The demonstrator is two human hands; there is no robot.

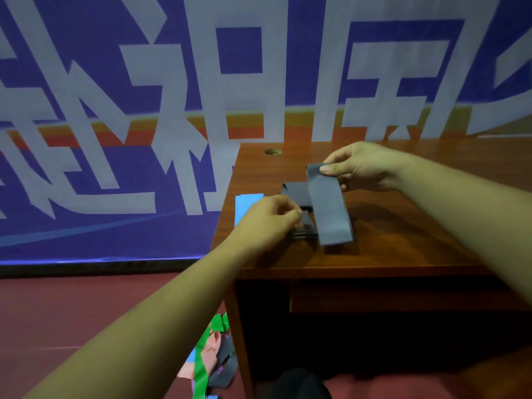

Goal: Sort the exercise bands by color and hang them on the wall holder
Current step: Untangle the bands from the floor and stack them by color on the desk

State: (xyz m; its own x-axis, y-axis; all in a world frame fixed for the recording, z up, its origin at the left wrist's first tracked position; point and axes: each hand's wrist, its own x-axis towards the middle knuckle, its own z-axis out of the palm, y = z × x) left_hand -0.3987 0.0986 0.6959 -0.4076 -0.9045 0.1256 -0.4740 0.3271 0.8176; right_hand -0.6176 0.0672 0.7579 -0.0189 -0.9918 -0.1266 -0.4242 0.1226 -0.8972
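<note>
Closest in, a loose pile of bands [210, 355] in green, pink, grey and a bit of blue lies on the red floor [86, 312], right at the foot of the desk's left front leg. Up on the desk [403, 240], both hands are busy near its left end. Right hand [362, 168] has thumb and fingers pinched on the top end of a grey band [328, 208], holding it up off the desk top so the strip slopes down toward the front edge, its lower end beside a black fitting [302, 234] on the wood. Left hand [267, 217] is at that same fitting from the left, fingers curled in tight. Whether they grip the fitting, a bit of band or nothing is too blurred to tell. A second grey band [295, 190] lies flat on the desk just behind, partly hidden by the raised one. A blue band [248, 207] sits at the desk's left edge, partly hidden by the left hand. Near the desk's back edge is a round cable hole [272, 152]. Behind the desk hangs a blue banner [115, 82] with large white characters.
</note>
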